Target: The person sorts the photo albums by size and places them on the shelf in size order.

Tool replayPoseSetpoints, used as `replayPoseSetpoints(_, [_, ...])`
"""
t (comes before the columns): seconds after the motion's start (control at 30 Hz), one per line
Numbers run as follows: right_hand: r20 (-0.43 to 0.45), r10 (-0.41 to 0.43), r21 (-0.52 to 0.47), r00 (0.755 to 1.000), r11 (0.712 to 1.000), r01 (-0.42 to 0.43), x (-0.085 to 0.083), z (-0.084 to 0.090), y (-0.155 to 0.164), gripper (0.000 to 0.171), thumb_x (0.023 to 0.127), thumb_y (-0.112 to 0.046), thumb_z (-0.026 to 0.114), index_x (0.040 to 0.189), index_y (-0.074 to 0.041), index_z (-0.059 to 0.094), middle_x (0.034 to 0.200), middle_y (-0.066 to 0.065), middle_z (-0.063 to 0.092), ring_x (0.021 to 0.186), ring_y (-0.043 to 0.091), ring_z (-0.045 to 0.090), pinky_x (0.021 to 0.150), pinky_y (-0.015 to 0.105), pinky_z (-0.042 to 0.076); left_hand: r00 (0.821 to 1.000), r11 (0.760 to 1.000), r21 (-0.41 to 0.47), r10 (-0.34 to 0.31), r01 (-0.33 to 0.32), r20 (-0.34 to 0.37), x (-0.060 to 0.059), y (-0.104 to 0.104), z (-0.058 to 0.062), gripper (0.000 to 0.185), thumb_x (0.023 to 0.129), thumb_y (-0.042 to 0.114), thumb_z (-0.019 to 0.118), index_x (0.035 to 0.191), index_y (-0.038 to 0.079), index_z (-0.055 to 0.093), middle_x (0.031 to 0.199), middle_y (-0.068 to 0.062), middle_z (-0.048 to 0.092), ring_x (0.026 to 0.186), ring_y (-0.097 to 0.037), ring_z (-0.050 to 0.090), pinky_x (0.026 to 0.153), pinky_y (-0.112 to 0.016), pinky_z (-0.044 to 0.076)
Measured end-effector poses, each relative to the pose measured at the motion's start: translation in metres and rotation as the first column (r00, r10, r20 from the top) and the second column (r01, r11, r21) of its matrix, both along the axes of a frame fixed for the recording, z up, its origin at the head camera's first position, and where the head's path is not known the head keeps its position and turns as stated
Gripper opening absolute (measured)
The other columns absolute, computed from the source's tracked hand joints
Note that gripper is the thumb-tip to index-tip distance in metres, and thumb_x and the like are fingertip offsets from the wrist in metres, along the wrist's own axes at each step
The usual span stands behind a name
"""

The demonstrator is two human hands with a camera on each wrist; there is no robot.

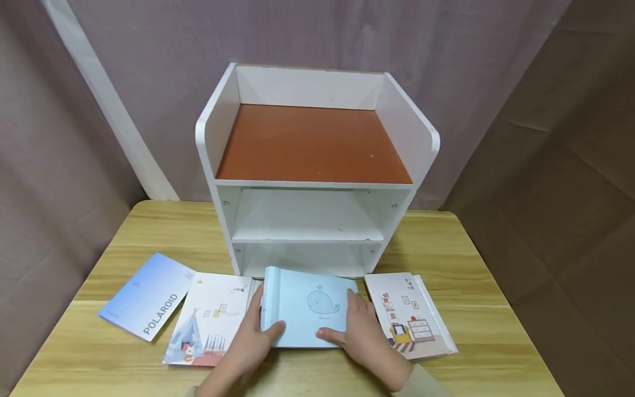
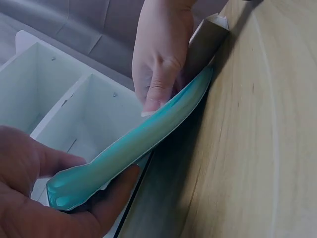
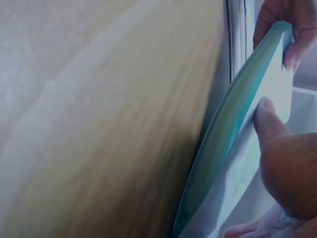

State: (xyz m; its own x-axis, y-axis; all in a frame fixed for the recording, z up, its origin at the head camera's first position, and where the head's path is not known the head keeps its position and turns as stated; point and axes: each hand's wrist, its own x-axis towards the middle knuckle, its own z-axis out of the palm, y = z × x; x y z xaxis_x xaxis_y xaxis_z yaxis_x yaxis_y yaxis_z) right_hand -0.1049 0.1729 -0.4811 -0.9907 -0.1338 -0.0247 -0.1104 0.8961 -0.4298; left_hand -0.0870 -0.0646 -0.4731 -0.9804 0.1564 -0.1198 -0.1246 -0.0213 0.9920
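A light blue photo album [image 1: 302, 309] with a whale drawn on its cover is held just in front of the shelf's bottom, above the table. My left hand [image 1: 252, 342] grips its spine end, thumb on the cover and fingers underneath, as the left wrist view shows. At the opposite end my right hand [image 1: 364, 333] holds the album, its thumb lying on the cover and its fingers along the right edge. Side on, the album [image 2: 133, 136] looks slightly bowed, with its lower edge towards the tabletop. In the right wrist view the right thumb [image 3: 270, 124] presses the cover.
Behind the album stands a white shelf unit [image 1: 307, 241] with a brown top board [image 1: 317, 143]. To the left lie a blue-white POLAROID album [image 1: 149, 298] and a white album with a tent picture [image 1: 210, 320]. An album with a dresser picture [image 1: 412, 314] lies right, on the wooden table [image 1: 476, 331].
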Motion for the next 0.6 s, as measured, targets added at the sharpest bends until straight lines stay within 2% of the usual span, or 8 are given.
replayPoseSetpoints(0.07, [0.009,-0.006,-0.052,1.000,0.999,0.006,-0.001,0.000,0.002,0.124,0.065,-0.073,0.069,0.144,0.013,0.027,0.143,0.033,0.036,0.132,0.047,0.033,0.109,0.054,0.029,1.000,1.000,0.009,0.013,-0.013,0.005,0.002,-0.001,0.001,0.086,0.090,-0.006,0.056,0.155,0.025,0.009,0.143,-0.026,0.038,0.119,-0.033,0.051,0.093,-0.039,0.049])
replayPoseSetpoints(0.2, [0.028,-0.009,-0.138,1.000,0.990,0.013,0.000,-0.002,0.004,0.118,0.071,-0.071,0.068,0.145,0.011,0.027,0.146,0.030,0.035,0.134,0.045,0.032,0.110,0.055,0.028,0.999,0.996,0.080,0.031,-0.033,0.032,0.009,-0.005,0.002,0.082,0.090,-0.008,0.055,0.154,0.022,0.013,0.140,-0.025,0.042,0.116,-0.033,0.053,0.090,-0.040,0.052])
replayPoseSetpoints(0.33, [0.031,-0.028,-0.238,0.999,0.971,0.035,0.002,0.000,0.006,0.106,0.079,-0.066,0.065,0.147,0.005,0.028,0.147,0.025,0.037,0.135,0.039,0.033,0.110,0.054,0.028,0.998,0.982,0.189,0.006,-0.018,0.064,0.014,-0.012,0.004,0.077,0.091,-0.008,0.054,0.153,0.020,0.017,0.139,-0.025,0.043,0.115,-0.034,0.055,0.088,-0.042,0.053])
replayPoseSetpoints(0.5, [0.058,-0.064,-0.306,0.996,0.949,0.078,0.004,0.007,0.011,0.100,0.083,-0.069,0.058,0.149,0.000,0.027,0.148,0.022,0.038,0.135,0.035,0.037,0.109,0.052,0.031,0.996,0.957,0.289,-0.048,0.026,0.069,0.020,-0.020,0.009,0.076,0.092,-0.005,0.054,0.153,0.018,0.015,0.147,-0.025,0.034,0.118,-0.036,0.054,0.089,-0.046,0.052])
replayPoseSetpoints(0.6, [0.070,-0.075,-0.338,0.995,0.937,0.095,0.005,0.009,0.012,0.097,0.085,-0.069,0.054,0.151,-0.003,0.026,0.149,0.021,0.037,0.136,0.035,0.035,0.109,0.052,0.030,0.997,0.942,0.336,-0.044,0.019,0.070,0.022,-0.023,0.013,0.076,0.093,-0.005,0.054,0.153,0.017,0.014,0.151,-0.023,0.028,0.121,-0.035,0.052,0.091,-0.045,0.050])
